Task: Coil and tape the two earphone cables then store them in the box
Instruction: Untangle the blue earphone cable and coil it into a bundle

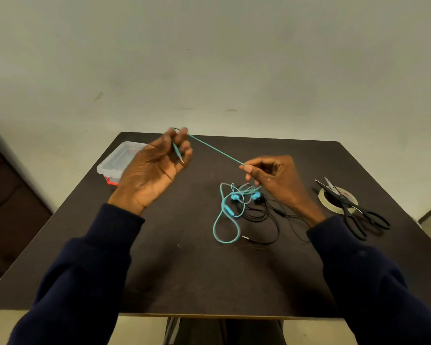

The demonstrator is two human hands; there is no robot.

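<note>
My left hand (pixel 154 168) is raised over the table's left side and pinches the plug end of the teal earphone cable (pixel 215 149); the plug hangs down across its fingers. From there the cable runs taut to my right hand (pixel 274 180), which pinches it between thumb and forefinger. The rest of the teal cable lies in loose loops on the table below my right hand, tangled with the black earphone cable (pixel 271 217). The clear plastic box (pixel 115 161) sits at the far left, partly behind my left hand.
A roll of clear tape (pixel 325 199) lies at the right with black scissors (pixel 358 215) resting open across it. The dark table (pixel 184 277) ends near my body and at the right. A dark piece of furniture stands off the left side.
</note>
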